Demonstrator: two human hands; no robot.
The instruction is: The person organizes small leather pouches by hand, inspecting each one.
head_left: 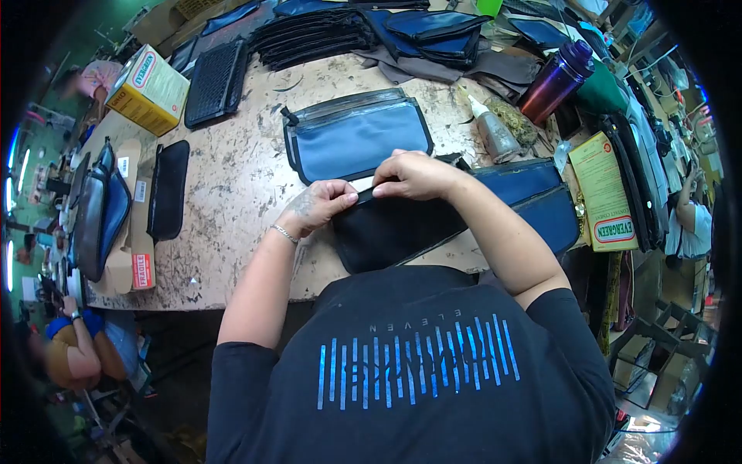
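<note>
My left hand (318, 206), with a bracelet at the wrist, pinches the top edge of a black bag panel (394, 236) between thumb and fingers. Just to its right, my right hand (413, 176) is closed on the same edge, thumb and fingertips pressed together. A short pale strip shows between the two hands. The panel lies at the table's near edge, its right part under my forearm. Behind my hands is a blue pouch piece (355, 143) with black trim and a zipper. Another blue panel with dark edging (533, 201) extends to the right of my forearm.
On the worn table (232, 185) stand a yellow-white Evergreen can (148, 91), a glue bottle (495, 133) and a purple flask (558, 81). Stacked black pieces (313, 39) lie at the back. Another Evergreen can (603, 193) is at right. A co-worker (77, 348) is at lower left.
</note>
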